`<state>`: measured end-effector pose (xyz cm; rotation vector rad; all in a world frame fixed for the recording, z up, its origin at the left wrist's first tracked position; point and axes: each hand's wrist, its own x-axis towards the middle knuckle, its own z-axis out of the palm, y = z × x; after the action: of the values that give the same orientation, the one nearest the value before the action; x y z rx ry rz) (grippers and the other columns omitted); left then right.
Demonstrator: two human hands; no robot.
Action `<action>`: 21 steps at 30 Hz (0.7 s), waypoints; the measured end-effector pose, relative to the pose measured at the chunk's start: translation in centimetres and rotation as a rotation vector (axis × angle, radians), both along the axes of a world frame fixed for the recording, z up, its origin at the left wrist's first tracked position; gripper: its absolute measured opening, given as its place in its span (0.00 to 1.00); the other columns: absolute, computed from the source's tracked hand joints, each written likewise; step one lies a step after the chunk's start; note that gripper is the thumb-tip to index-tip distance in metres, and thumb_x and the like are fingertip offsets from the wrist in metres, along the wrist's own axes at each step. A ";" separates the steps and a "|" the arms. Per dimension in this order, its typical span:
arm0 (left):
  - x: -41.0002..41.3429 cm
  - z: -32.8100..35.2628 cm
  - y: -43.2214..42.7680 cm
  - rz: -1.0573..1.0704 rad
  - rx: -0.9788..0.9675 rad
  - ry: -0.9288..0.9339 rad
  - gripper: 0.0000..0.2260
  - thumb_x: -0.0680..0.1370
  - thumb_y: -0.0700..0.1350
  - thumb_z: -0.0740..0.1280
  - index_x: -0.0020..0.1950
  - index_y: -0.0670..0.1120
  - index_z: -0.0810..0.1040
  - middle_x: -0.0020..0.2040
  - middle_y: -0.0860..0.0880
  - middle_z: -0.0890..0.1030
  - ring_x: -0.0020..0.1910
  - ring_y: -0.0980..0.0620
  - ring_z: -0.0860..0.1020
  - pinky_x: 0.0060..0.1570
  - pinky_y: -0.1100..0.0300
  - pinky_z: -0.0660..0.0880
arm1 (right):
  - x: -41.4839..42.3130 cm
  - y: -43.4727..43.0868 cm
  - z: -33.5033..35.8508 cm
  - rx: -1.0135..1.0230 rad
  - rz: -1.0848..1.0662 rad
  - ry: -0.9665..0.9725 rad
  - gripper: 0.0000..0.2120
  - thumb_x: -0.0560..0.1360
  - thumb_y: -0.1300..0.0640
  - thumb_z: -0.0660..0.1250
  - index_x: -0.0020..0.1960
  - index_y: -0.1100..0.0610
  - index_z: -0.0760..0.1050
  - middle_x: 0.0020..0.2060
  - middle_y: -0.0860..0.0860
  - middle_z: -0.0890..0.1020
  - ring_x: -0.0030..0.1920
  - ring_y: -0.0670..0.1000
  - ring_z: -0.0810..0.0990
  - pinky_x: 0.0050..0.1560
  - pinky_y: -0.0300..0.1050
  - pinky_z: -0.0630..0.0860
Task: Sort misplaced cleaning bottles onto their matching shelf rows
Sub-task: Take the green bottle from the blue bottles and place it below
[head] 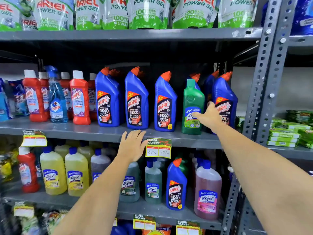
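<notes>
A green Lizol bottle stands on the middle shelf among blue Harpic bottles. My right hand reaches in at its right side, fingers apart, fingertips touching its label, with another blue Harpic bottle just behind the hand. My left hand lies open and flat against the middle shelf's front edge, holding nothing. On the lower shelf a blue Harpic bottle stands between green Lizol bottles and a pink Lizol bottle. A red Harpic bottle stands beside yellow Lizol bottles.
A blue Colin spray bottle stands among red Harpic bathroom cleaners at the left. Ariel pouches fill the top shelf. A perforated steel upright bounds the bay at the right, with green packs beyond. A price tag hangs beside my left hand.
</notes>
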<state>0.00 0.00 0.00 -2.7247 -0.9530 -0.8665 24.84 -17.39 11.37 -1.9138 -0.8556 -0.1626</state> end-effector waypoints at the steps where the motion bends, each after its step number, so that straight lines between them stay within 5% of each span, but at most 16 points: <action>1: 0.0 -0.1 0.0 0.007 0.032 -0.014 0.22 0.84 0.55 0.53 0.76 0.49 0.62 0.75 0.48 0.66 0.74 0.50 0.60 0.73 0.45 0.50 | 0.2 0.5 -0.1 0.010 0.014 0.041 0.44 0.70 0.50 0.75 0.76 0.64 0.55 0.70 0.62 0.71 0.69 0.61 0.72 0.68 0.56 0.70; 9: 0.5 -1.3 0.7 -0.075 0.164 -0.195 0.18 0.82 0.51 0.61 0.70 0.46 0.71 0.67 0.45 0.75 0.67 0.45 0.70 0.70 0.44 0.56 | 2.2 3.7 -1.7 0.134 0.098 0.168 0.39 0.62 0.51 0.82 0.65 0.55 0.65 0.59 0.55 0.79 0.57 0.57 0.81 0.58 0.59 0.79; 14: 0.5 -1.8 1.0 -0.110 0.156 -0.260 0.17 0.82 0.51 0.61 0.69 0.47 0.73 0.66 0.45 0.76 0.67 0.45 0.70 0.71 0.45 0.55 | 2.5 3.7 -3.3 0.209 0.054 0.021 0.38 0.61 0.47 0.81 0.64 0.53 0.66 0.56 0.51 0.81 0.55 0.56 0.81 0.61 0.58 0.76; 21: 0.3 -2.5 1.3 -0.157 0.230 -0.310 0.18 0.82 0.51 0.61 0.68 0.43 0.73 0.66 0.44 0.76 0.66 0.44 0.71 0.71 0.44 0.57 | -0.6 0.9 -5.3 0.533 0.145 -0.091 0.37 0.65 0.57 0.80 0.68 0.57 0.66 0.60 0.49 0.78 0.58 0.42 0.79 0.64 0.41 0.74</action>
<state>0.33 1.26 -2.52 -2.5389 -0.6388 -1.3652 24.23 -16.47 6.06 -1.3518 -0.9016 -0.3542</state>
